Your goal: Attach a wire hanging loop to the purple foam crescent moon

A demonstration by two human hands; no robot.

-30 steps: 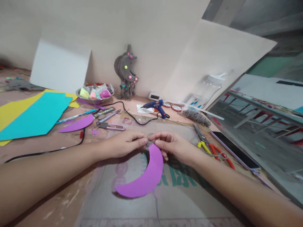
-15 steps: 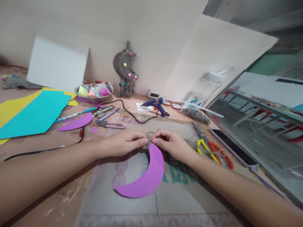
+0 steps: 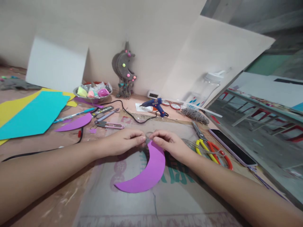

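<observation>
A purple crescent, cut from a flat sheet, hangs by its upper tip between my hands, its lower horn pointing left. Grey yarn is wrapped round that tip, and a loop of it shows just above. My left hand pinches the yarn at the left of the tip, thumb and fingers closed. On the other side my right hand grips the crescent's tip between thumb and fingers. The exact contact of the fingertips is partly hidden. Slack yarn trails behind my right hand toward the scissors.
Scissors and a phone lie on the right. Behind are a glue gun, a yarn bundle and a grey moon ornament. Leftward lie a box cutter, coloured sheets and a bowl of bagged clay.
The crescent's lower part has lifted and swung slightly. Both hands stay pinched at its yarn-wrapped tip, with only a small shift. The whole view has moved a little.
</observation>
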